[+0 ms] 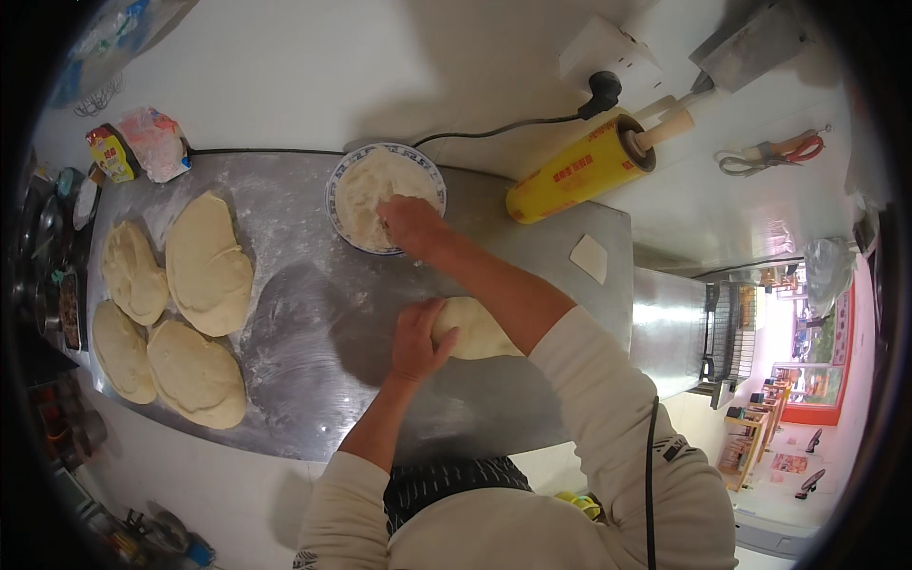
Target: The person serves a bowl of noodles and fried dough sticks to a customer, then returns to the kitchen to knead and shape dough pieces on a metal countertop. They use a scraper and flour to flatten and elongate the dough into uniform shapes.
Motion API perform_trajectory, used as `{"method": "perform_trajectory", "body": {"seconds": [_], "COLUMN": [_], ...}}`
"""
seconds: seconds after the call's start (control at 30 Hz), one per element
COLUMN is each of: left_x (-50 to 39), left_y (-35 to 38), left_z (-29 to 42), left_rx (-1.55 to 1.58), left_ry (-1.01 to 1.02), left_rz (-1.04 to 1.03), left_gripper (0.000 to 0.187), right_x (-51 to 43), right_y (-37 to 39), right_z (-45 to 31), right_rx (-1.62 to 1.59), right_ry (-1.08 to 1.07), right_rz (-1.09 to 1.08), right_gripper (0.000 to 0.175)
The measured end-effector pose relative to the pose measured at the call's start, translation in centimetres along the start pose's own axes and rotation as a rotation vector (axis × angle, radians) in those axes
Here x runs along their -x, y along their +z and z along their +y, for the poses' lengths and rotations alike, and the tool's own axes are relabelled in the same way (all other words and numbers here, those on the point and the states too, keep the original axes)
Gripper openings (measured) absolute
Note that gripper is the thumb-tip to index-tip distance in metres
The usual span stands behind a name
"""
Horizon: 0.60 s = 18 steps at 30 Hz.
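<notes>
My right hand [413, 224] reaches into a white bowl with a blue patterned rim [333, 222]. Its fingers are bunched down in the flour [360, 189], and whether they hold any is hidden. A smooth lump of pale dough [474, 331] lies on the metal table, partly covered by my right arm. Cupped around the left end of that lump is my left hand [420, 342], thumb on the near side and fingers on the far side. Several flattened dough pieces, one of them the large dough piece [206, 271], rest on the left of the table.
On the floured metal table [306, 370], a yellow roll of wrap [570, 178] with a wooden stick in its core leans at the back right. A white scraper [590, 258] lies nearby. Two packets, including a pink bag [155, 142], stand back left. A black cord [499, 130] runs behind the bowl.
</notes>
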<state>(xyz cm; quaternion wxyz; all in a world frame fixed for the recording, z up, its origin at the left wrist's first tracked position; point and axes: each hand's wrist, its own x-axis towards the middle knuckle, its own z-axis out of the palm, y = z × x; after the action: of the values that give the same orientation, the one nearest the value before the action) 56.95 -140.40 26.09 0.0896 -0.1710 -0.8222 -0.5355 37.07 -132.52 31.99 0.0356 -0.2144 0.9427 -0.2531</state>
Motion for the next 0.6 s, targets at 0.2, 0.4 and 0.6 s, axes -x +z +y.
{"method": "perform_trajectory", "body": {"seconds": [0.2,0.4,0.6], "left_x": [0.2,0.2,-5.4], "left_y": [0.5,0.8,-0.5], "left_z": [-0.5,-0.9,0.2], "left_rx": [0.026,0.074,0.127], "left_ry": [0.02,-0.003,-0.553], "left_rz": [0.002,-0.008,-0.398], "left_gripper": [0.053,0.047,0.034], "right_x": [2.6,16.7,39.9], "right_y": [-3.2,-8.7,-16.9], "right_z": [1.3,4.3,9.6], "right_rx": [-1.294,-1.797,-1.293], "right_ry": [0.552,0.612,0.754], "right_rz": [0.213,0.515,0.966], "right_gripper": [0.013,0.01,0.009]}}
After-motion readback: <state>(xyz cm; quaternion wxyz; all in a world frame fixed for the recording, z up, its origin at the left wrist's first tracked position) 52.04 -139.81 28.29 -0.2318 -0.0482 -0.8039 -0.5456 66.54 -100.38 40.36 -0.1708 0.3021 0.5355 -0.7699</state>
